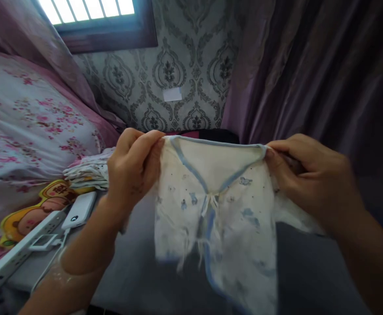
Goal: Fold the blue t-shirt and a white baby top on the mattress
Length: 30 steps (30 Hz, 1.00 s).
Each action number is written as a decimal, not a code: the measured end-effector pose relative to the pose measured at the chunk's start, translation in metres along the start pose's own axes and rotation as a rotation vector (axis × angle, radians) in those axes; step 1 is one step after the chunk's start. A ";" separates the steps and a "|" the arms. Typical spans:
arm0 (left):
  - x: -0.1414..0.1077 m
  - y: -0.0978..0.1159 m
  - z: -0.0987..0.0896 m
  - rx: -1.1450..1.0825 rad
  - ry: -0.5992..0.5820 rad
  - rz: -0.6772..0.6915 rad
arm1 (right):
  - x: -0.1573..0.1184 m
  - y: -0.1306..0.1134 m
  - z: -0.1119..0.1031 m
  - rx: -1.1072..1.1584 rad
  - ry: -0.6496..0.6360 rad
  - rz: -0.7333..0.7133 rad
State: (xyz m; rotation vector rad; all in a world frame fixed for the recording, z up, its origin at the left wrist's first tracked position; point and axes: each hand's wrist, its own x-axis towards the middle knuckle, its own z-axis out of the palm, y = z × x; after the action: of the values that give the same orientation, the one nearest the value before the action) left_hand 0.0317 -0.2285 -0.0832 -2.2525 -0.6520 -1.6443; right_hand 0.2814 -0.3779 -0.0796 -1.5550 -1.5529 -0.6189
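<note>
A small white baby shirt (175, 210) with blue trim, blue animal prints and tie strings hangs stretched out in front of me. My left hand (135, 166) pinches its left shoulder, by the end of the neckline. The opposite shoulder is gripped between the thumb and fingers of my right hand (312, 179). Its neckline is pulled nearly straight across the top, and the front ties meet below the V. One sleeve droops under my right hand. The lower part of the shirt is slightly blurred.
Beneath the shirt lies a grey surface (132, 267). On the left are a white power strip (21, 249), a white power bank (80, 210) with a cable, a yellow cartoon cushion (30, 214) and a stack of folded clothes (89, 168). Purple curtains (276, 87) hang at the right.
</note>
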 end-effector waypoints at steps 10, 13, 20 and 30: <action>-0.132 -0.071 0.133 -0.291 -1.066 -0.329 | -0.061 0.109 0.142 0.252 -0.781 0.277; -0.168 -0.079 0.170 -0.152 -1.190 -0.366 | -0.088 0.128 0.186 0.116 -0.871 0.290; -0.165 -0.099 0.211 0.131 -1.316 -0.277 | -0.085 0.138 0.228 -0.239 -0.977 0.200; -0.150 -0.128 0.259 0.177 -1.270 -0.325 | -0.061 0.170 0.282 -0.105 -0.886 0.261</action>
State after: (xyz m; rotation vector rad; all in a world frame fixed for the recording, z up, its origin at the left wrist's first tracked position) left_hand 0.1418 -0.0255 -0.3123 -2.9277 -1.3710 0.0271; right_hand 0.3808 -0.1618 -0.3155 -2.2304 -1.8846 0.1923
